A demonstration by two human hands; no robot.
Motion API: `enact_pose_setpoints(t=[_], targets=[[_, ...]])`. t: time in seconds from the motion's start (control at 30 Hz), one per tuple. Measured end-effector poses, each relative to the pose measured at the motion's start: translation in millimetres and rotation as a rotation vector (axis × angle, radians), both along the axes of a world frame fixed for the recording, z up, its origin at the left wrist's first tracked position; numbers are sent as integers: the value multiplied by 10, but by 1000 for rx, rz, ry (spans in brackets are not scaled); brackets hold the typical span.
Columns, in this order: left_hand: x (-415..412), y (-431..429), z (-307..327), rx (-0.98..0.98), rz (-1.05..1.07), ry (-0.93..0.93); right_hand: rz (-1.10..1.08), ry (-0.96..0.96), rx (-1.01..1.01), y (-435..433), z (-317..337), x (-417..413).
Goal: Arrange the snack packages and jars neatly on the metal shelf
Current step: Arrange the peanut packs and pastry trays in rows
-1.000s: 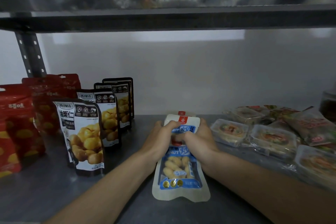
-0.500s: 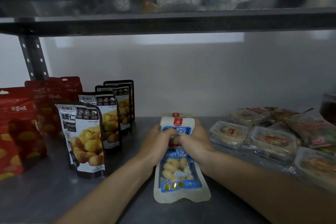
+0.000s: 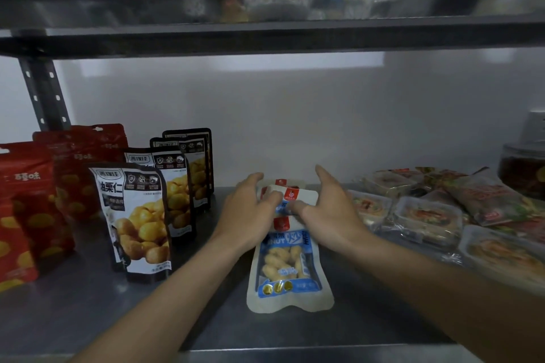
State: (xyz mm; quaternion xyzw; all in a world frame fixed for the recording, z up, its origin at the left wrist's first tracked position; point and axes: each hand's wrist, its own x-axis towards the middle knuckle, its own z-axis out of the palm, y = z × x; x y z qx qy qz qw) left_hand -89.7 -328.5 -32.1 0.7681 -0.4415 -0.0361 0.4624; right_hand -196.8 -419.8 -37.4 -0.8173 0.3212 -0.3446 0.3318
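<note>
My left hand (image 3: 250, 215) and right hand (image 3: 330, 215) reach over the middle of the shelf (image 3: 88, 318), one on each side of a short row of white-and-blue pouches (image 3: 295, 196). Neither hand grasps anything. The fingers of both are straight and spread, pointing toward the wall (image 3: 295, 115). Only my thumbs turn inward, their tips resting on the second pouch of the row. My left fingers run along the row's left edge and my right fingers along its right edge. I cannot tell whether they touch the rear pouch.

The front pouch (image 3: 290, 271) lies flat on the shelf with its bottom edge toward me, and its clear window shows pale nuts. Its red-marked top sits between my wrists. Behind it, two more white tops with red marks overlap each other.

To the left, well apart from my hands, four black bags (image 3: 135, 221) stand upright in a file running back toward the wall. Further left stand red bags (image 3: 26, 209), in front of the post (image 3: 44, 94).

To the right, clear trays (image 3: 427, 218) of food lie flat, the nearest just beside my right hand, with wrapped packs (image 3: 486, 200) behind them. A dark jar (image 3: 522, 174) stands at the far right edge. The upper shelf (image 3: 265, 35) crosses above everything.
</note>
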Motion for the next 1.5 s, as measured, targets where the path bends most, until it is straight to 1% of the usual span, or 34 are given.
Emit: enact_pose_setpoints(t=[0.07, 0.13, 0.2, 0.3, 0.4, 0.6, 0.77, 0.97, 1.2, 1.37, 1.5], targets=[[16, 0, 21, 55, -10, -173, -32, 111, -235, -30, 92, -107], [14, 9, 43, 131, -4, -373, -3, 219, -405, -78, 184, -242], [-36, 29, 67, 199, 12, -523, -9, 380, -574, -130, 279, -411], [-201, 43, 120, 235, 26, -608, -40, 540, -751, -229, 395, -709], [-411, 11, 157, 249, 42, -649, -43, 595, -824, -369, 466, -996], [-859, -184, 217, 294, 65, -658, 4, 625, -815, -645, 527, -1451], [-1110, -309, 185, 350, 47, -674, 45, 642, -757, -729, 533, -1625], [-1060, -603, 242, 440, -5, -716, 69, 713, -678, -909, 510, -1559], [-1042, -944, 195, 624, -137, -760, 105, 866, -516, -1181, 501, -1421], [-966, -1061, 184, 642, -180, -796, 192, 920, -383, -1413, 508, -1439], [-889, -1116, 187, 660, -221, -730, 230, 925, -320, -1481, 545, -1509]])
